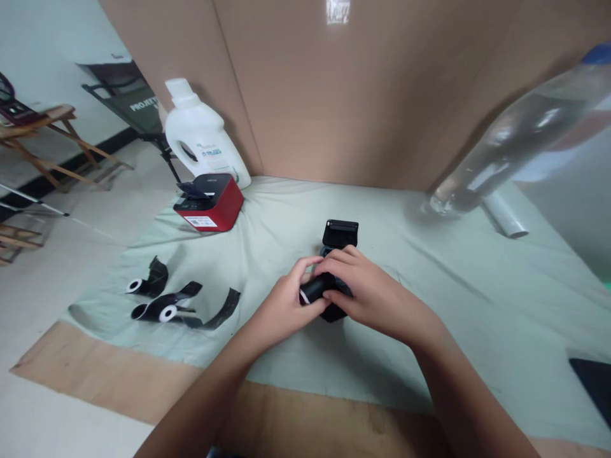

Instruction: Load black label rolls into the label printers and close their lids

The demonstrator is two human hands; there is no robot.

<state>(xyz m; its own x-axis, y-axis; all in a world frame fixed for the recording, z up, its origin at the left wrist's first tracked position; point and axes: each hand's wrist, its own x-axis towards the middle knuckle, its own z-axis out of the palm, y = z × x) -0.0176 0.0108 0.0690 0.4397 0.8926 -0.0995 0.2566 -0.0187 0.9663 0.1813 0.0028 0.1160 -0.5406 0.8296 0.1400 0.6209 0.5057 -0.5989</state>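
Brown cardboard point(310, 114) stands as a wall behind a wooden table point(296, 407), which is spread with a pale green cloth point(420, 305). A clear bottle point(515, 140) leans at the right, a white jug point(205, 133) stands at the left, and just in front of the jug sits a red box point(226, 203). Near the middle of the cloth the two hands work close together over a black case point(340, 235) with its lid raised. Well to the left lie loose black strips point(224, 312) with white cores point(168, 313). Smaller than the case is the black roll point(312, 291), held between the hands at the near side of the lid. The left hand point(281, 299) has its fingers clamped round the roll's left end; the right hand point(363, 280) has its fingers closed over the other end, thumb beneath. Whether the roll touches the case cannot be told, as the right hand hides that part.

To handle it well, the left hand should steady the end lightly, without crushing it, while the right does the finer turning; level wrists and clearance from the lid would help.
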